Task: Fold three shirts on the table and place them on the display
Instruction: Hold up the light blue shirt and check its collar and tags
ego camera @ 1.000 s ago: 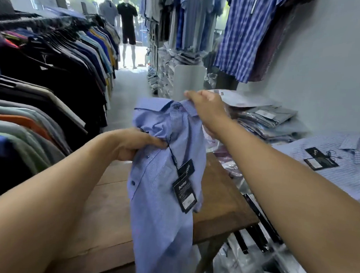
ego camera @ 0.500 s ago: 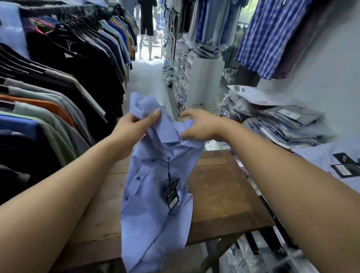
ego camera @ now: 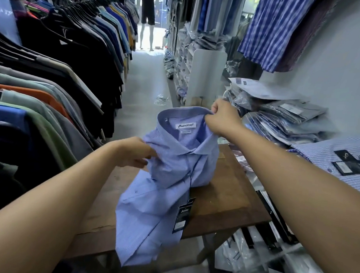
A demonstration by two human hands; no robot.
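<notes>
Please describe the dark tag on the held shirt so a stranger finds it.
Start at the brown wooden table. A light blue shirt drapes over its near edge; the dark rectangular tag dangles from it on a string. The other dark tags lie flat.

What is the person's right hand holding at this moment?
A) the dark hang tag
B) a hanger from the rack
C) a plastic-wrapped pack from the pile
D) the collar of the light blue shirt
D: the right hand pinches the raised collar rim of the light blue shirt, while the hang tag dangles free lower down, over the wooden table.
</notes>
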